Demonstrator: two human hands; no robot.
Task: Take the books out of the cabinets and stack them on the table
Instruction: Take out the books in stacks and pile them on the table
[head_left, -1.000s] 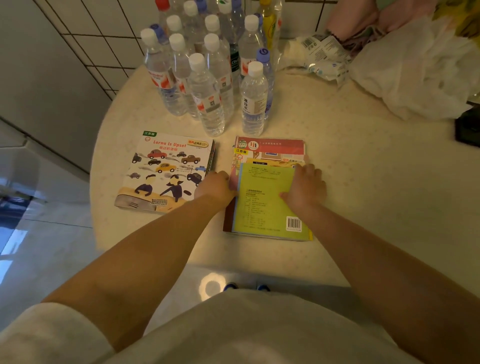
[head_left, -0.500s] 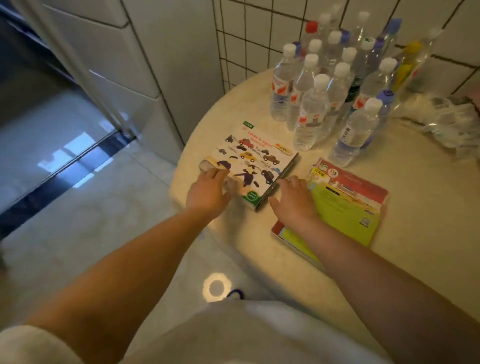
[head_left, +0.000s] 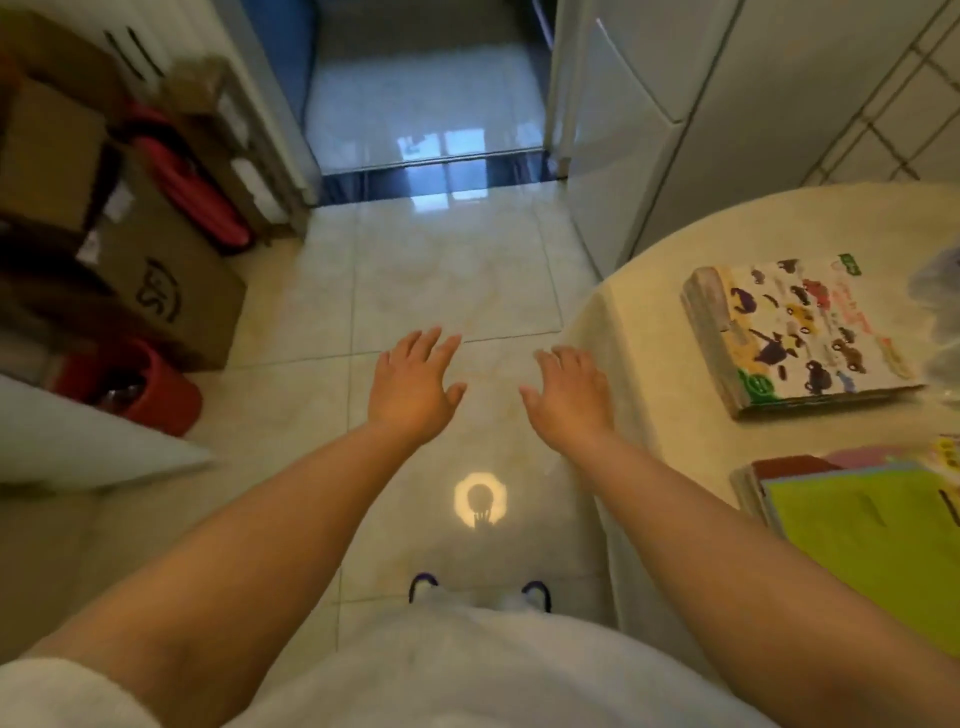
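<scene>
left hand: fingers spread, nothing held, over floor | right hand: fingers spread, nothing held | two book stacks laid on bench

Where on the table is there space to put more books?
Bare tabletop lies along the near rim, left of the cars book stack. A narrow strip runs between that stack and the green-topped stack. The table's right side is crowded.
</scene>
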